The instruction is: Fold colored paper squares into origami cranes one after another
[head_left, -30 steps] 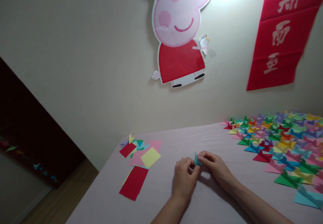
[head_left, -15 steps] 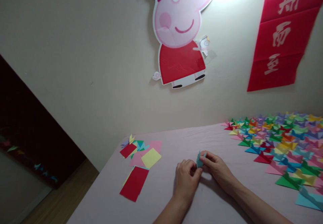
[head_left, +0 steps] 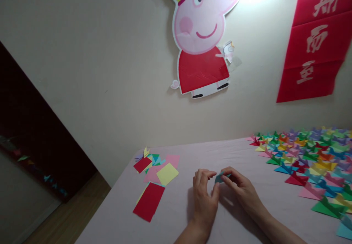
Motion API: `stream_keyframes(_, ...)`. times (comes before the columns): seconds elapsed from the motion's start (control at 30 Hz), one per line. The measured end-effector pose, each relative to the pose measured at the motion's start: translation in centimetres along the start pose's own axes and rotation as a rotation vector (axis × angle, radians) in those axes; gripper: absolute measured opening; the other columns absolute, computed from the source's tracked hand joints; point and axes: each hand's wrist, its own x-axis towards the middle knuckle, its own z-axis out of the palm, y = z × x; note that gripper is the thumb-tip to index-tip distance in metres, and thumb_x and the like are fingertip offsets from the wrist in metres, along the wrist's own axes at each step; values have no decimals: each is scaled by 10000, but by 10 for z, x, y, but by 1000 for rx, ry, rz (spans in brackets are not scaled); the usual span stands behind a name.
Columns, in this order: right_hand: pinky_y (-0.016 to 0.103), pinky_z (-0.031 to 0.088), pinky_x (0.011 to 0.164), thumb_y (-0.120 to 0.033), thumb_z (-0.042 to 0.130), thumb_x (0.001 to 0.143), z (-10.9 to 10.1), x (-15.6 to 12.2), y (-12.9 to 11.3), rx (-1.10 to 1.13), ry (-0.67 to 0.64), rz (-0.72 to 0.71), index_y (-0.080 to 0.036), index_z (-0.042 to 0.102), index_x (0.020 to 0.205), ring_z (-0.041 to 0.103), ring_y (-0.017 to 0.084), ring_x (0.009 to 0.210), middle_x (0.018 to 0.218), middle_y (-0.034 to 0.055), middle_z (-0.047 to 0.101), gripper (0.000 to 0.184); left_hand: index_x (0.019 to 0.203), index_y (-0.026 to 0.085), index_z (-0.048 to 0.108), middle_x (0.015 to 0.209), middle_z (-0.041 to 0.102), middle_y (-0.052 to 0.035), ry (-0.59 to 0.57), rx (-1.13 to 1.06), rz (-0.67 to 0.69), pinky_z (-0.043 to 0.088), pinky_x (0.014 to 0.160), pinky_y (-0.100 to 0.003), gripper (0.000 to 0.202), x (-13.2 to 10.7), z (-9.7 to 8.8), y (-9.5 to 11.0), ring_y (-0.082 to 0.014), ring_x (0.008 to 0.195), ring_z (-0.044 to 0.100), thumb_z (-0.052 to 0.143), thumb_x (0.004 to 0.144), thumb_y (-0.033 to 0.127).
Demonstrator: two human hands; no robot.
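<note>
A small folded piece of teal paper (head_left: 219,178) is pinched between the thumb and fingers of my right hand (head_left: 241,188), just above the table. Beside it, on the left, my left hand (head_left: 204,197) has its thumb and forefinger spread apart. The left thumb tip is close to the paper's lower edge; whether it touches I cannot tell. Part of the paper is hidden behind the right fingers, so its full folded form does not show.
Red paper sheets (head_left: 150,202), a yellow sheet (head_left: 167,174) and other coloured pieces lie left on the pale pink tablecloth (head_left: 115,218). Rows of folded paper figures (head_left: 305,163) cover the right side. The wall behind carries a cartoon pig cutout (head_left: 203,69) and a red banner (head_left: 309,60).
My left fingers have come off the teal paper and spread. The paper, in my right hand, has tilted from upright to flatter. The whole view has shifted slightly.
</note>
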Motion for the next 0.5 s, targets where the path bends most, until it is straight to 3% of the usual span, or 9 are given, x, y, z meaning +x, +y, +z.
stream_keyframes(0.17, 268, 391, 493, -570, 671, 749, 3, -4, 4, -19, -78, 82, -220, 658, 830, 502, 143, 482, 555, -35, 583, 360, 985, 245, 605, 1006, 624, -35, -13, 28, 44, 440, 936, -380, 248, -1, 0, 1, -223, 1015, 563, 579, 833, 51)
stream_keyframes(0.37, 261, 415, 492, -585, 718, 697, 1, -2, 1, 62, -33, 99, -208, 649, 797, 530, 138, 511, 661, -4, 646, 397, 950, 234, 618, 964, 658, -16, -60, 46, -6, 433, 909, -378, 203, 0, -1, 3, -213, 958, 577, 603, 834, 68)
stream_keyframes(0.5, 250, 360, 474, -533, 697, 739, 1, -2, 3, 16, -23, 99, -212, 640, 797, 463, 129, 484, 553, -42, 550, 332, 942, 234, 623, 957, 662, -12, -68, 29, -37, 436, 907, -370, 189, 1, -2, 5, -209, 952, 580, 589, 838, 79)
